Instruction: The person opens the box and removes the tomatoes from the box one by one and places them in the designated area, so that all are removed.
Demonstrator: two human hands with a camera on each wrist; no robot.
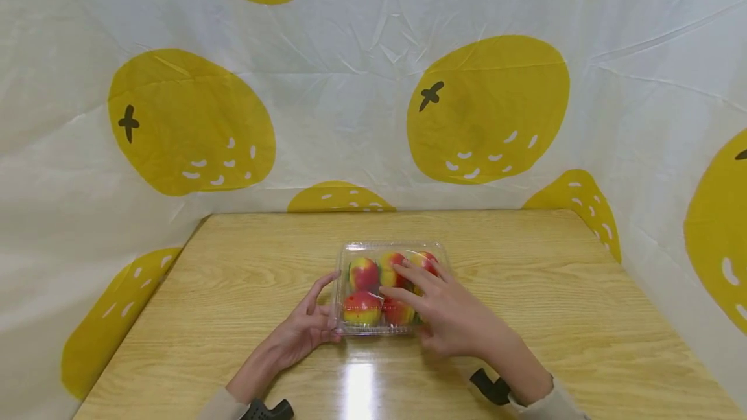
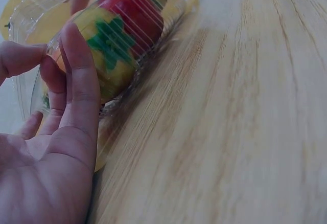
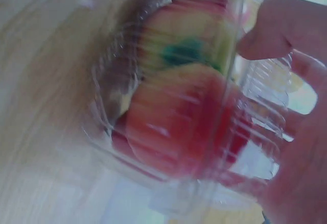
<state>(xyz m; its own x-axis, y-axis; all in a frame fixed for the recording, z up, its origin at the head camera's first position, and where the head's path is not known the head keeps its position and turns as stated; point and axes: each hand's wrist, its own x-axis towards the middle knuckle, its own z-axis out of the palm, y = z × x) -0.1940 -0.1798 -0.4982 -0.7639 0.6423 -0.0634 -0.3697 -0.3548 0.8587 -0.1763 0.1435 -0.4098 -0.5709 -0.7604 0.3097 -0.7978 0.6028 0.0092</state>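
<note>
Left grip (image 1: pixel 300 332), a bare hand: pinches the left edge of a clear, ribbed, rectangular plastic box (image 1: pixel 373 330), thumb and curled finger meeting at the rim, another finger lying straight along the side. Right grip (image 1: pixel 446 313), also bare: not closed, fingers spread and mostly straight over the right part of the box top, thumb low by the near right corner; blurred in right wrist view, can't tell how hard it presses.

Box sits between the two grips, flat on a pale wood-grain worktop (image 1: pixel 245 290). Inside: round red-and-yellow fruits (image 1: pixel 362 308) in two rows, those nearest the left grip plain to see, those under the right grip partly covered. Green leaf-shaped caps (image 2: pixel 111 42) show on the fruit sides, just past the left grip's fingers. Can't tell if the box top is latched.

Bright light reflection (image 1: pixel 358 387) on the worktop, nearer the wearer than both grips. Beige sleeves (image 1: pixel 554 407) and black wrist mounts (image 1: pixel 490 387) behind the grips. Beyond them, white sheeting (image 1: pixel 338 128) with big yellow fruit prints (image 1: pixel 192 122).
</note>
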